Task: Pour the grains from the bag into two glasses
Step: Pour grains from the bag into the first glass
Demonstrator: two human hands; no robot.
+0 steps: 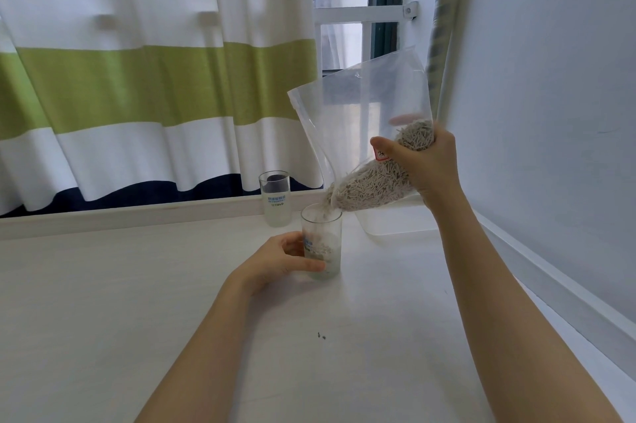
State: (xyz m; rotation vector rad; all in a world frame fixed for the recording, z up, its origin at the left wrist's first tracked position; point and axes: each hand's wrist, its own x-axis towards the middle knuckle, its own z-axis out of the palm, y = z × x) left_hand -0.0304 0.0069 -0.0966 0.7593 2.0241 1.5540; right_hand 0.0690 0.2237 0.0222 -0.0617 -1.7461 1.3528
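Midway through the first pour: we tip the clear plastic bag (pixel 361 119) of pale grey, stick-shaped grains (pixel 371 186) with our right hand (pixel 425 164), whose fingers and thumb are wrapped tightly around the bag's bunched, grain-filled lower part, while a thin stream of grains falls from its corner into the near clear drinking glass (pixel 321 243) standing on the white surface (pixel 172 285). Our left hand (pixel 275 259) steadies that glass, fingers curled round its side and thumb across its front. The glass looks only partly filled, with grains gathering in its lower half (the exact level is hard to read through the printed label and the blur of falling grains). The second clear glass (pixel 275 198), just behind it near the striped curtain (pixel 137 78), appears to hold no grains yet. A clear plastic container (pixel 395 223) sits behind the bag. We judge the task well short of half done: the first glass is unfinished, the second untouched, and most of the grains remain in the bag.
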